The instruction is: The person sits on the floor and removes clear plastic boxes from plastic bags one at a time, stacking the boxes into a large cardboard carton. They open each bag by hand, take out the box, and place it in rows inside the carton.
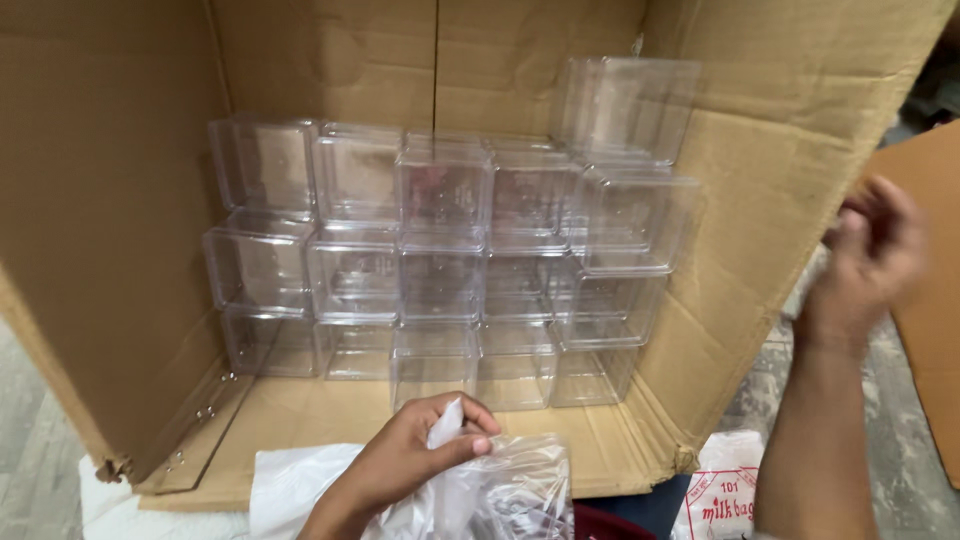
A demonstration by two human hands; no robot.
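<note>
My left hand [410, 455] pinches the top of a clear plastic bag [510, 495] at the bottom middle of the head view. Something dark shows through the bag but I cannot make it out. My right hand [868, 250] is raised at the right, outside the box, blurred, with the fingers loosely curled and nothing visible in them. In front of me a large cardboard box [110, 200] lies on its side with its mouth toward me. Several clear square plastic containers [440, 250] are stacked in rows against its back wall, and one clear container [628, 105] sits on top at the right.
A white plastic sheet [290, 480] lies at the box's front edge. A white printed bag [722, 495] lies on the floor at the lower right. A brown cardboard flap [935, 300] stands at the far right. Grey tiled floor [35, 440] shows at the left.
</note>
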